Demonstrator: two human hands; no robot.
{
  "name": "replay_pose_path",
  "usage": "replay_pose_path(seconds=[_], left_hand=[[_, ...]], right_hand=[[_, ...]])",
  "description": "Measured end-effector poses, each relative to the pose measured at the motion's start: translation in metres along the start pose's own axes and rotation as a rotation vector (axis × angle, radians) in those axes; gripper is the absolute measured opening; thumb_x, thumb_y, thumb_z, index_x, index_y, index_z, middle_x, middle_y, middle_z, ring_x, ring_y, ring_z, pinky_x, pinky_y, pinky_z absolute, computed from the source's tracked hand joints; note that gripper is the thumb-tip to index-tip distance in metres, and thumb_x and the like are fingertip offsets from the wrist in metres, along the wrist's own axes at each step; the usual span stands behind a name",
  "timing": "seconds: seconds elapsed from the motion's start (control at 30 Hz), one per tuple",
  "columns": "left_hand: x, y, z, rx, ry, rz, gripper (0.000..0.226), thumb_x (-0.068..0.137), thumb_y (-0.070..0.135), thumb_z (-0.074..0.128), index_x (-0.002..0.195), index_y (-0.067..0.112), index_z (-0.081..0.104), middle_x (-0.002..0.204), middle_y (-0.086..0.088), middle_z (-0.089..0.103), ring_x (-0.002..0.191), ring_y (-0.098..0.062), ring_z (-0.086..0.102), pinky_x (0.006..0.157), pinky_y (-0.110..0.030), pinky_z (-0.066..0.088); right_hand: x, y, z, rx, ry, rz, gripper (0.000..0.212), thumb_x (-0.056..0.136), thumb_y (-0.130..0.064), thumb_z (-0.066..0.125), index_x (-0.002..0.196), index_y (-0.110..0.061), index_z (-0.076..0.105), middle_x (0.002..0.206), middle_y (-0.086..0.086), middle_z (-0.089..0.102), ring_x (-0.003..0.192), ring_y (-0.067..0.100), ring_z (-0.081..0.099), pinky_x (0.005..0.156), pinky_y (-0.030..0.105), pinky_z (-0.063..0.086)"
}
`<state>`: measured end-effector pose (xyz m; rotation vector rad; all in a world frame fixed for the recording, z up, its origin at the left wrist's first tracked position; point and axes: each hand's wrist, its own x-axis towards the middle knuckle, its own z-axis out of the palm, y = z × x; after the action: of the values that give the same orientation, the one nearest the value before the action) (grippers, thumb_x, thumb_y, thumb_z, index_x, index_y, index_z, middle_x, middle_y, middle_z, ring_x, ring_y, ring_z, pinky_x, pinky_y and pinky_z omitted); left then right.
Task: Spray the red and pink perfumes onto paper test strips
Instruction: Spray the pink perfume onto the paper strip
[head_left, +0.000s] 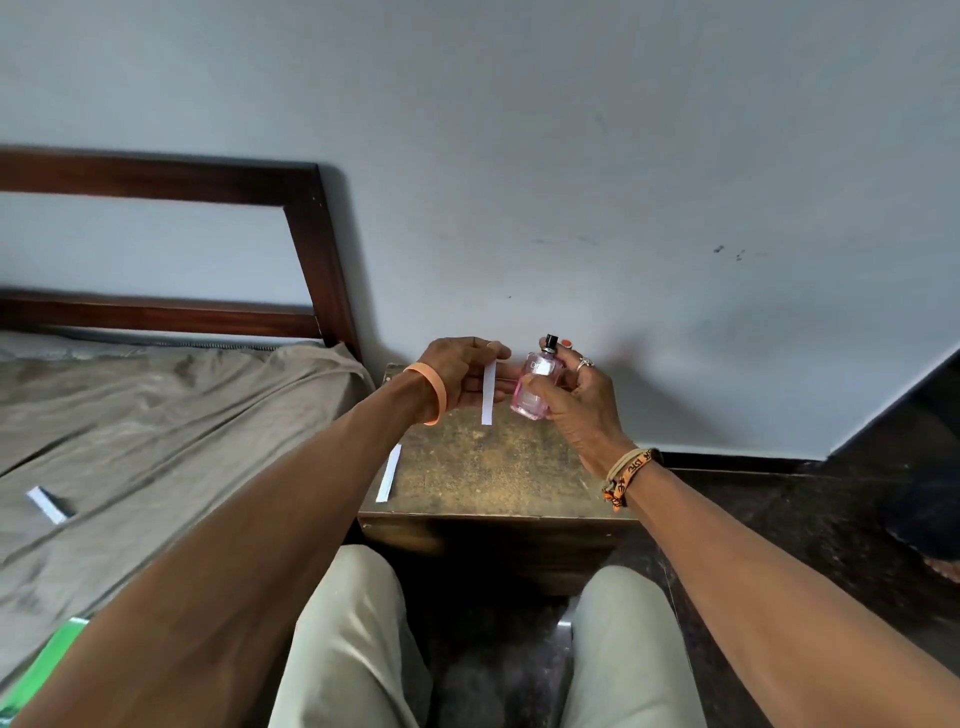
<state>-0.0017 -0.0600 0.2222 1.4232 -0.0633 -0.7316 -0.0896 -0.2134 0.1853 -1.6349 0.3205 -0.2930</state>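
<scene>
The right hand (566, 395) is clamped on the pink bottle (532, 387), and the left hand (462, 376) pinches a strip (488, 392) just beside it, above the tabletop's (493, 467) far edge. To spray well, aim the nozzle squarely at the strip and press briefly. A second strip (389, 473) lies at the left edge.

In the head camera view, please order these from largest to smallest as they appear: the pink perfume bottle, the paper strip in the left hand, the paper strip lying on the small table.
1. Strip lying on the table
2. Pink perfume bottle and strip in the left hand: too alike to rank, partly covered by fingers.
</scene>
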Motion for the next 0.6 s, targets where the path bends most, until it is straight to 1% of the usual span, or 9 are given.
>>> replay_pose_path(seconds=[0.1, 0.2, 0.23, 0.3, 0.4, 0.43, 0.5, 0.53, 0.6], left_hand=[[-0.019, 0.018, 0.005, 0.008, -0.017, 0.045, 0.018, 0.099, 0.012, 0.047, 0.099, 0.005, 0.064, 0.098, -0.02, 0.072, 0.085, -0.031, 0.071, 0.07, -0.036, 0.06], [-0.036, 0.038, 0.009, 0.032, -0.033, 0.083, 0.019, 0.099, 0.013, 0.046, 0.101, 0.005, 0.064, 0.1, -0.022, 0.071, 0.09, -0.034, 0.07, 0.076, -0.039, 0.059], [-0.041, 0.044, 0.009, 0.041, -0.042, 0.089, 0.02, 0.099, 0.013, 0.046, 0.102, 0.005, 0.064, 0.101, -0.023, 0.071, 0.091, -0.036, 0.07, 0.078, -0.039, 0.059], [-0.052, 0.055, 0.012, 0.05, -0.056, 0.109, 0.02, 0.099, 0.014, 0.046, 0.103, 0.005, 0.064, 0.1, -0.023, 0.071, 0.092, -0.036, 0.07, 0.077, -0.038, 0.059], [-0.065, 0.068, 0.017, 0.039, -0.054, 0.157, 0.019, 0.099, 0.014, 0.047, 0.102, 0.005, 0.064, 0.096, -0.021, 0.072, 0.088, -0.033, 0.071, 0.072, -0.036, 0.06], [-0.068, 0.071, 0.019, 0.031, -0.046, 0.177, 0.019, 0.099, 0.014, 0.048, 0.102, 0.005, 0.064, 0.095, -0.021, 0.072, 0.088, -0.033, 0.071, 0.072, -0.035, 0.06], [-0.072, 0.075, 0.022, 0.001, -0.027, 0.222, 0.019, 0.098, 0.012, 0.049, 0.103, 0.003, 0.064, 0.095, -0.021, 0.072, 0.088, -0.034, 0.071, 0.072, -0.036, 0.059], [-0.074, 0.077, 0.023, -0.017, -0.015, 0.245, 0.019, 0.098, 0.011, 0.049, 0.104, 0.002, 0.064, 0.094, -0.021, 0.072, 0.087, -0.033, 0.071, 0.072, -0.036, 0.059], [-0.076, 0.08, 0.025, -0.051, 0.014, 0.285, 0.018, 0.097, 0.008, 0.049, 0.104, 0.001, 0.064, 0.09, -0.02, 0.073, 0.082, -0.032, 0.072, 0.07, -0.035, 0.06]], right_hand=[[-0.009, -0.023, -0.002, 0.005, -0.004, -0.064, 0.065, 0.075, -0.034, 0.076, 0.137, -0.027, 0.056, 0.111, 0.004, 0.068, 0.098, 0.025, 0.068, 0.083, 0.049, 0.06], [-0.02, -0.045, -0.003, 0.034, -0.013, -0.13, 0.06, 0.081, -0.022, 0.073, 0.139, -0.024, 0.055, 0.111, 0.009, 0.067, 0.1, 0.03, 0.067, 0.081, 0.051, 0.06], [-0.022, -0.05, -0.003, 0.041, -0.017, -0.145, 0.06, 0.081, -0.022, 0.072, 0.138, -0.025, 0.055, 0.11, 0.011, 0.066, 0.099, 0.033, 0.066, 0.08, 0.052, 0.06], [-0.028, -0.065, -0.002, 0.048, -0.013, -0.178, 0.061, 0.077, -0.029, 0.07, 0.136, -0.029, 0.056, 0.108, 0.013, 0.067, 0.1, 0.038, 0.065, 0.08, 0.053, 0.059], [-0.038, -0.084, -0.003, 0.046, -0.006, -0.236, 0.06, 0.077, -0.033, 0.066, 0.136, -0.03, 0.057, 0.109, 0.009, 0.066, 0.099, 0.033, 0.066, 0.08, 0.048, 0.06], [-0.041, -0.089, -0.004, 0.054, -0.008, -0.255, 0.057, 0.079, -0.03, 0.066, 0.135, -0.029, 0.057, 0.111, 0.007, 0.065, 0.097, 0.032, 0.067, 0.077, 0.048, 0.061], [-0.048, -0.098, -0.005, 0.149, -0.041, -0.252, 0.049, 0.086, -0.019, 0.067, 0.133, -0.027, 0.058, 0.111, 0.005, 0.063, 0.091, 0.034, 0.069, 0.064, 0.045, 0.061], [-0.051, -0.101, -0.005, 0.212, -0.066, -0.233, 0.048, 0.087, -0.017, 0.067, 0.132, -0.026, 0.058, 0.109, 0.006, 0.062, 0.086, 0.035, 0.07, 0.056, 0.04, 0.059], [-0.059, -0.106, -0.006, 0.316, -0.124, -0.182, 0.047, 0.084, -0.021, 0.067, 0.13, -0.025, 0.058, 0.106, 0.008, 0.062, 0.078, 0.033, 0.069, 0.045, 0.029, 0.049]])
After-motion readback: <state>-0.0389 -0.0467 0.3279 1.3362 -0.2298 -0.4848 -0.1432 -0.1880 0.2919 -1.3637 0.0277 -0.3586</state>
